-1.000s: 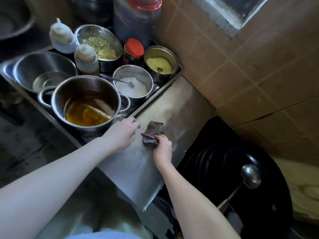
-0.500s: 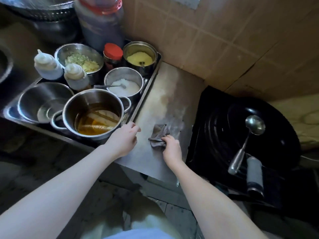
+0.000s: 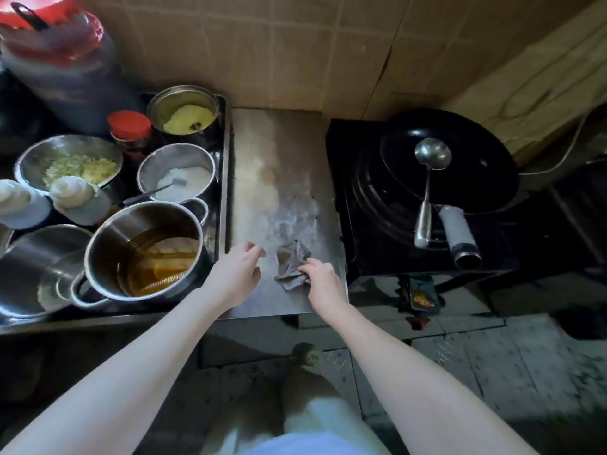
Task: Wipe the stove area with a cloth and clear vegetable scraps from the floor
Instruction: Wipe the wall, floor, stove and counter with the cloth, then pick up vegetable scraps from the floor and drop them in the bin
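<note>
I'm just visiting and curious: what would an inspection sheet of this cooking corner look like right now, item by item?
Surface: steel counter between tray and stove, whitish smears across its middle.
Job's things: grey cloth crumpled near the counter's front edge; floor scraps not clearly made out.
Clutter: tray at left with pot of amber liquid, bowl of white powder, red-lidded jar; wok with ladle on the black stove.
Hands: right hand grips the cloth; left hand beside it, fingers loosely curled, holds nothing.
Cables: one thin wire curving away from the wok's right side.
Surroundings: tan wall, tiled floor.
</note>
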### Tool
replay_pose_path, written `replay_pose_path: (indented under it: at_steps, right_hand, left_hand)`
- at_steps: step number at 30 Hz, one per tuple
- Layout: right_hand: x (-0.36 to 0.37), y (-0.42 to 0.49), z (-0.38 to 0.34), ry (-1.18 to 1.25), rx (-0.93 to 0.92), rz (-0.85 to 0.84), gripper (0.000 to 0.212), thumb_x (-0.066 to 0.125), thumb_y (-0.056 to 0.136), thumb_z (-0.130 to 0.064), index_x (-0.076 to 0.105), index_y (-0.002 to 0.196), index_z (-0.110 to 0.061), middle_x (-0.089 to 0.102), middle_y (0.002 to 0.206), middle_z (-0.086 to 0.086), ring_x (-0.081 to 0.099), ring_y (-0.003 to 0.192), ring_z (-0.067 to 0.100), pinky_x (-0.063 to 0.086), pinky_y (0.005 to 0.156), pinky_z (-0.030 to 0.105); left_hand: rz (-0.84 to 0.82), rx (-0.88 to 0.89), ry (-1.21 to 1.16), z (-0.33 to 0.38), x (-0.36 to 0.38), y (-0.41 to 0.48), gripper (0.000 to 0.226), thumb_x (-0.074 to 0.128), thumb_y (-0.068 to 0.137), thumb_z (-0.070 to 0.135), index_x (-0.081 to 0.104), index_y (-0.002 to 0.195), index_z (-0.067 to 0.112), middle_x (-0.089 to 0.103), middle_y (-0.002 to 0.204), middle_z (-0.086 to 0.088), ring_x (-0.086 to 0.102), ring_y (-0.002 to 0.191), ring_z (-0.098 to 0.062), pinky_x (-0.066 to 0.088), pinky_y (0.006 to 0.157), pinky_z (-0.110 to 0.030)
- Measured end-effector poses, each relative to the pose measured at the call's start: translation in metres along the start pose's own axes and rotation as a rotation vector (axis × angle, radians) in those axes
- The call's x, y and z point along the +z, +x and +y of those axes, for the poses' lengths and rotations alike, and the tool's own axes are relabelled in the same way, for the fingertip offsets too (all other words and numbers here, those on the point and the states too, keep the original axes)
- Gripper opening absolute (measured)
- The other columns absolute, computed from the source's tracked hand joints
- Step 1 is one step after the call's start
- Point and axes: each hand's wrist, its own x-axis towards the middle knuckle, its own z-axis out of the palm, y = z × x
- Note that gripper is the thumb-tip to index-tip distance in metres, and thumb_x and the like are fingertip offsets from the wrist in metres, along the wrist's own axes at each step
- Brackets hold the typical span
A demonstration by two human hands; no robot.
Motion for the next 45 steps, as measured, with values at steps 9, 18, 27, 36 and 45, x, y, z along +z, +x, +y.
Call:
replay_pose_path:
  at_steps: [9,18,27,36,45]
  right_hand:
    - [-0.01,-0.017,0.017,0.074,0.028,0.095,0.052,0.055,0.087,-0.004,0.05,0.135,-0.023,0.039,0.148,0.0,0.035,0.133,0.022,0.031,0.111,0.038]
    - [-0.033,-0.079,0.101,0.089,0.315,0.225,0.044,0.053,0.094,-0.013,0.049,0.136,-0.024,0.041,0.148,-0.002,0.036,0.133,0.021,0.03,0.111,0.036]
    - [-0.05,-0.171,0.193,0.125,0.56,0.35,0.048,0.059,0.087,-0.005,0.053,0.133,-0.019,0.046,0.144,0.003,0.04,0.13,0.026,0.03,0.111,0.039]
    - [-0.083,-0.25,0.278,0.114,0.736,0.468,0.046,0.051,0.089,-0.005,0.051,0.134,-0.017,0.047,0.142,0.004,0.038,0.132,0.025,0.024,0.111,0.037]
    - [-0.117,-0.318,0.374,0.127,0.905,0.488,0.043,0.047,0.094,-0.01,0.048,0.135,-0.02,0.042,0.145,0.0,0.035,0.134,0.024,0.025,0.112,0.04]
  left_hand:
    - [-0.053,0.119,0.088,0.028,0.004,0.014,0.032,0.043,0.096,0.015,0.049,0.128,0.013,0.044,0.133,-0.006,0.057,0.101,-0.026,0.042,0.072,-0.029]
    - [-0.1,0.382,0.233,0.104,0.041,0.037,0.031,0.042,0.096,0.02,0.049,0.125,0.016,0.049,0.125,-0.006,0.05,0.108,-0.027,0.041,0.081,-0.033]
    - [-0.199,0.592,0.321,0.215,0.08,0.051,0.041,0.042,0.096,0.022,0.04,0.138,0.022,0.038,0.139,-0.001,0.046,0.121,-0.024,0.039,0.097,-0.035]
    - [-0.252,0.759,0.407,0.337,0.115,0.049,0.04,0.041,0.097,0.017,0.041,0.137,0.017,0.041,0.137,-0.004,0.044,0.123,-0.024,0.039,0.101,-0.035]
    - [-0.274,0.897,0.476,0.467,0.155,0.05,0.039,0.037,0.098,0.017,0.04,0.137,0.016,0.039,0.139,-0.004,0.045,0.124,-0.024,0.041,0.101,-0.038]
